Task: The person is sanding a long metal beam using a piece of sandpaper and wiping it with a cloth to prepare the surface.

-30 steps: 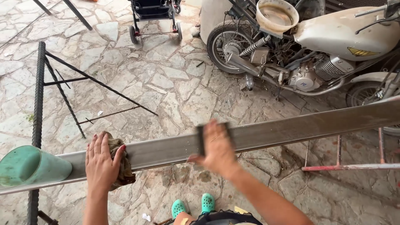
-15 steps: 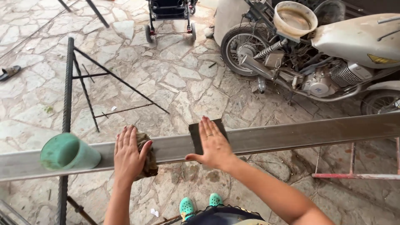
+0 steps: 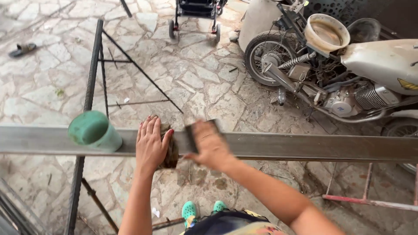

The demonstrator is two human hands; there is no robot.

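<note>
A long grey metal beam (image 3: 305,147) runs across the view on a dark metal stand. My left hand (image 3: 151,144) presses a brown rag (image 3: 170,150) flat against the beam. My right hand (image 3: 210,144), blurred by motion, holds a dark sanding pad (image 3: 190,135) on the beam just right of the rag. A green cup (image 3: 93,130) lies on its side on the beam, to the left of my left hand.
A dark rebar stand (image 3: 89,91) holds the beam at the left. A motorbike (image 3: 344,74) with a tan bucket (image 3: 326,32) on it is parked at the right. A stroller (image 3: 198,13) stands at the top, and a sandal (image 3: 21,49) lies far left on the stone paving.
My right hand with the pad has slid left along the beam toward my left hand. The view has shifted, so the cup and both hands sit further right in frame.
</note>
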